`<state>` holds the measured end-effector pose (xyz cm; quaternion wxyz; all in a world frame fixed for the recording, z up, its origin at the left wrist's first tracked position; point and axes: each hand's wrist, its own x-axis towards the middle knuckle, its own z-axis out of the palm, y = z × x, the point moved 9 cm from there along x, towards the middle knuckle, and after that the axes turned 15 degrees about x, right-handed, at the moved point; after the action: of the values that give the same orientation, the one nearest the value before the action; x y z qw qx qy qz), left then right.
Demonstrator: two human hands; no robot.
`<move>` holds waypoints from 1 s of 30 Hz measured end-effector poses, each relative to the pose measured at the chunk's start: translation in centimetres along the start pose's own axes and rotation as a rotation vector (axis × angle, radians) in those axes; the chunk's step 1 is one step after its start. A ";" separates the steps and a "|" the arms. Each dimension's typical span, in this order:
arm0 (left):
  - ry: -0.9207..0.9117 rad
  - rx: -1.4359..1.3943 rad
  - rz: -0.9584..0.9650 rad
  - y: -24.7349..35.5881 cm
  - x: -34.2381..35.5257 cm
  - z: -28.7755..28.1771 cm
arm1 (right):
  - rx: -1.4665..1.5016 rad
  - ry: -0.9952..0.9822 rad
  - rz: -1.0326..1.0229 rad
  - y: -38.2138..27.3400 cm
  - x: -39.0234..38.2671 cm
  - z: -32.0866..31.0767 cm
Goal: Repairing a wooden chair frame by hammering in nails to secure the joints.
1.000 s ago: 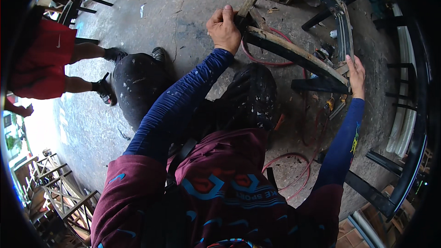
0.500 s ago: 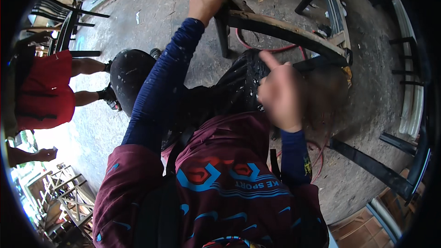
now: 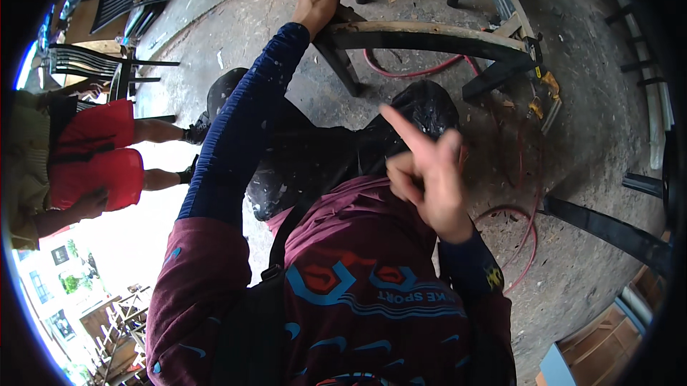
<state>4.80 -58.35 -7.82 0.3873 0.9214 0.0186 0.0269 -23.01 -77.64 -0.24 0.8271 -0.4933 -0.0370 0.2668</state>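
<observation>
A wooden chair frame (image 3: 429,34), painted black with bare wood along its upper edges, stands on the floor ahead of me. My left hand (image 3: 317,8) grips its near left corner, with the fingers curled round the wood. In front of my torso, above my dark trousers (image 3: 422,110), my right hand (image 3: 433,178) is raised. Its index finger is stretched out toward the frame and the other fingers are partly bent. I see nothing held in it, and it stays apart from the frame.
A red hose (image 3: 533,239) winds over the concrete floor right of me, near a yellowish tool (image 3: 547,84). Someone in red shorts (image 3: 118,178) stands at the left, by black slatted chairs (image 3: 89,60). Black wooden legs (image 3: 608,228) and an open wooden box (image 3: 597,347) lie at right.
My right hand has swung a little left and lower, its index finger still extended. My left hand keeps to the frame's corner. The view has shifted, and the person at left lowered an arm.
</observation>
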 end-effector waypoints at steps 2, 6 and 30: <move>0.035 -0.089 -0.026 -2.4 1.2 -0.3 | 0.075 -0.055 -0.030 0.4 5.0 0.9; -0.047 -0.183 -0.033 -2.8 1.5 1.1 | 0.201 0.019 0.050 2.8 11.4 -1.3; -0.010 0.197 -0.160 -1.9 1.1 -0.4 | 0.029 -0.015 -0.086 8.4 16.3 -1.3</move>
<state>5.81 -56.66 -8.87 0.2960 0.9506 0.0926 -0.0108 -12.09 -67.81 -11.27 0.8445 -0.4773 -0.0604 0.2352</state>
